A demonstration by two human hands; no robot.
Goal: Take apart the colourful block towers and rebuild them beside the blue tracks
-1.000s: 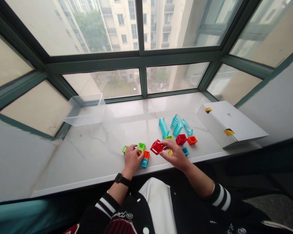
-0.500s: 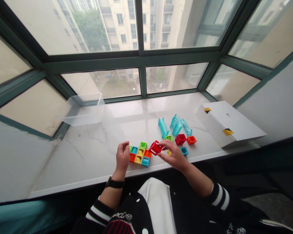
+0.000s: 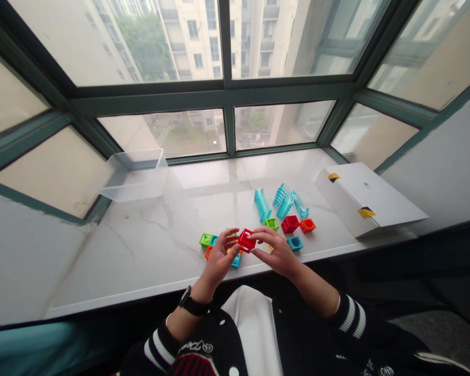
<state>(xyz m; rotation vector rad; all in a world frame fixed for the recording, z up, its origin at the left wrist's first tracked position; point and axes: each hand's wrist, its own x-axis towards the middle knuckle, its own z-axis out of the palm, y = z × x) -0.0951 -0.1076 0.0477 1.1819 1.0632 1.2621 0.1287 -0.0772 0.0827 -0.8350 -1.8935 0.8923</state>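
In front of me a red hollow cube block (image 3: 246, 241) is held up between both hands. My right hand (image 3: 278, 250) pinches it from the right with thumb and fingers. From the left, my left hand (image 3: 220, 259) closes its fingertips and thumb on the cube's near-left edge. Below and behind the left hand lies a flat group of joined cube blocks (image 3: 206, 239) in green, blue, orange and yellow, largely covered by that hand. A yellow block (image 3: 271, 248) is mostly hidden behind my right fingers, and a blue block (image 3: 295, 243) sits just past that hand.
Further back are a green block (image 3: 271, 223), a red block (image 3: 290, 224) and an orange block (image 3: 307, 225). Behind them lie clear blue track pieces (image 3: 262, 205). A transparent bin (image 3: 135, 190) stands far left, a white box (image 3: 370, 196) at right, by the windows.
My left hand has moved right from beside the joined blocks to the red cube, covering much of the group. The red cube has shifted slightly left and turned in my right hand.
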